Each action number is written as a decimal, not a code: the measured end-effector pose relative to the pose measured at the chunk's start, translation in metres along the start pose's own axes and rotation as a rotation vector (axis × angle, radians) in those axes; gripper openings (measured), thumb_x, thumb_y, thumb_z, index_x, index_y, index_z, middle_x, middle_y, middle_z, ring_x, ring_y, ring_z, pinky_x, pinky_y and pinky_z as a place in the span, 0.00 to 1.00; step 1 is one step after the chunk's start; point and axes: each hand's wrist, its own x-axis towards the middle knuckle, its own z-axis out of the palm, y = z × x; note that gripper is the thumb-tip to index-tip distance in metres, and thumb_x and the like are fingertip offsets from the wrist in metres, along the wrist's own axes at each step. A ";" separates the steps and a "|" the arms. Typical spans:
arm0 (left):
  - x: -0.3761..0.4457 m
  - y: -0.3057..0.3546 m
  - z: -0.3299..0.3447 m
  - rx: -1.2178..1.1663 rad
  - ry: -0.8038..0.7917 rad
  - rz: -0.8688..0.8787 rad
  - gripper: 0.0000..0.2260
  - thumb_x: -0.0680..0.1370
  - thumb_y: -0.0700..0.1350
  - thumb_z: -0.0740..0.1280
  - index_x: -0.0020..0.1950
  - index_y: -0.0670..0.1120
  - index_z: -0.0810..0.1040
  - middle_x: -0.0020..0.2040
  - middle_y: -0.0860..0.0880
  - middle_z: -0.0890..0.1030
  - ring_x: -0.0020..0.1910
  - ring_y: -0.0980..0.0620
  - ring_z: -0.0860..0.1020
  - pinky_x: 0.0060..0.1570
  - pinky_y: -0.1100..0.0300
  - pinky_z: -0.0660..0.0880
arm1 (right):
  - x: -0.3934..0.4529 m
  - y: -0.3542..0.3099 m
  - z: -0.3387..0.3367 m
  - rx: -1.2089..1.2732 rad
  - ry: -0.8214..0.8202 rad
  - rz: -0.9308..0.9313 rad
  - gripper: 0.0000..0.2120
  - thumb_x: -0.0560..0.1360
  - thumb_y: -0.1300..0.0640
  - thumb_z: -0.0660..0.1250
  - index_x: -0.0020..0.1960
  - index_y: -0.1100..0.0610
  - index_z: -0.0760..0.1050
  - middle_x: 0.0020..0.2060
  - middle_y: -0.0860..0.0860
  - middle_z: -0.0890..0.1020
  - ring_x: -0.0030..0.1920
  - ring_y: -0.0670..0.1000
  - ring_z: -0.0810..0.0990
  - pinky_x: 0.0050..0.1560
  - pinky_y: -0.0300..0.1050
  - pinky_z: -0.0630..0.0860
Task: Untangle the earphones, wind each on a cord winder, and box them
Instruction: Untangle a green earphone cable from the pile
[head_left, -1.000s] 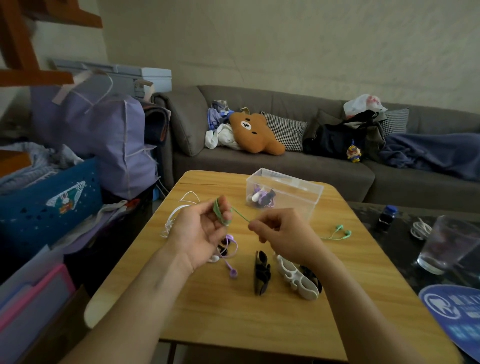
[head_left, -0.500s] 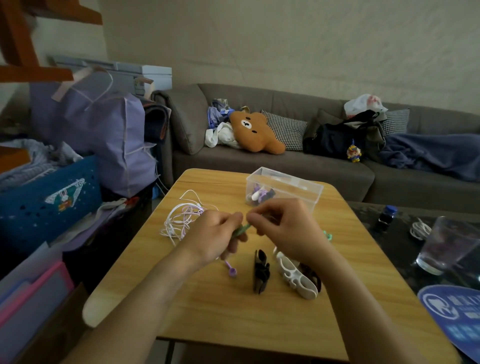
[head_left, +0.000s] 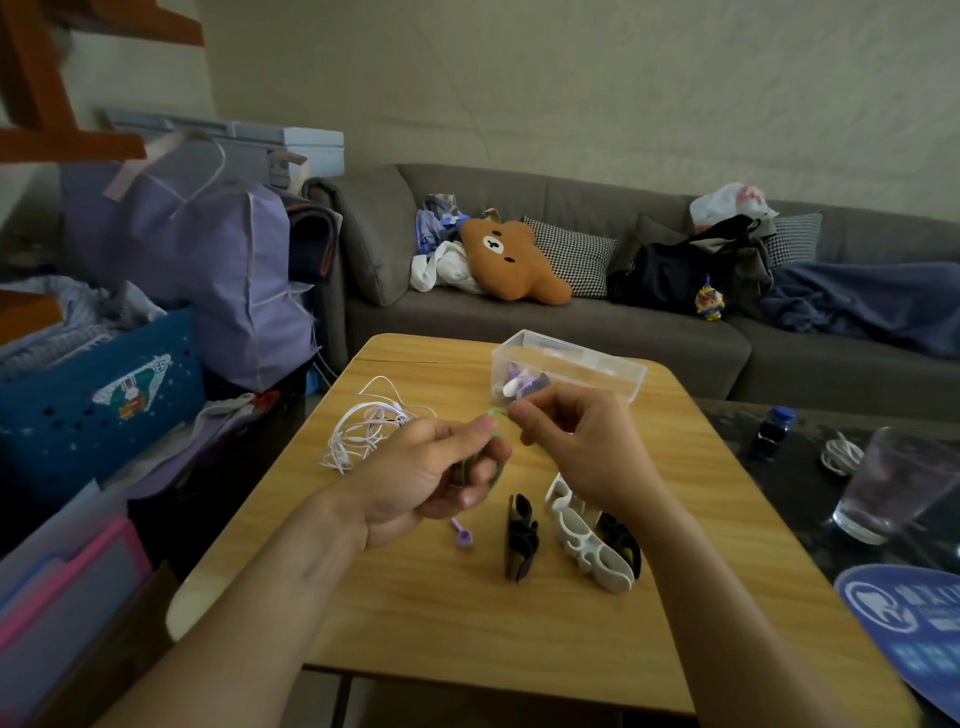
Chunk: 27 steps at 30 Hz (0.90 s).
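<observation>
— Two hands on one thin cord: why so close together?

— Because a short run is easier to guide. My left hand (head_left: 431, 475) has its fingers curled round a dark green cord winder (head_left: 475, 470), clamped on it so it can't twist. My right hand (head_left: 576, 441) pinches the green earphone cord (head_left: 497, 414) between thumb and forefinger, just beside the winder, to feed it on under light tension.

— And the rest of the set?

— Hidden behind my hands; I can't tell how much cord is left to wind.

— Why is the clear box (head_left: 571, 364) at the far side of the counter (head_left: 467, 613)?

— Out of the working area but within reach. One wound set, purple and white, already lies in it.

— The white and lilac tangle (head_left: 363, 428)?

— Parked to my left, apart from this cord so they don't snag. It looks not yet sorted.

— And those by your right wrist?

— Spare winders: a black one (head_left: 519, 543) and a white one (head_left: 587, 545), standing near for the next sets.
</observation>
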 end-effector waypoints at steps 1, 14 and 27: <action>0.000 0.000 0.000 -0.045 0.008 -0.002 0.10 0.79 0.47 0.65 0.48 0.39 0.77 0.34 0.48 0.72 0.28 0.55 0.68 0.26 0.60 0.50 | 0.000 0.000 -0.001 -0.004 0.005 0.008 0.06 0.77 0.53 0.71 0.43 0.54 0.82 0.35 0.51 0.85 0.37 0.55 0.82 0.43 0.50 0.79; 0.008 0.007 -0.010 -0.861 0.325 0.201 0.15 0.83 0.52 0.59 0.40 0.46 0.72 0.39 0.47 0.80 0.35 0.53 0.79 0.23 0.65 0.65 | -0.002 0.004 0.011 -0.316 -0.287 0.052 0.09 0.80 0.46 0.66 0.52 0.50 0.81 0.36 0.49 0.84 0.32 0.42 0.78 0.39 0.43 0.78; 0.010 0.010 -0.014 -0.855 0.304 0.194 0.16 0.85 0.50 0.56 0.40 0.48 0.72 0.30 0.54 0.67 0.25 0.57 0.66 0.21 0.65 0.61 | 0.005 0.013 -0.004 -0.220 0.261 0.009 0.07 0.80 0.51 0.68 0.47 0.52 0.81 0.33 0.46 0.81 0.33 0.42 0.78 0.32 0.32 0.71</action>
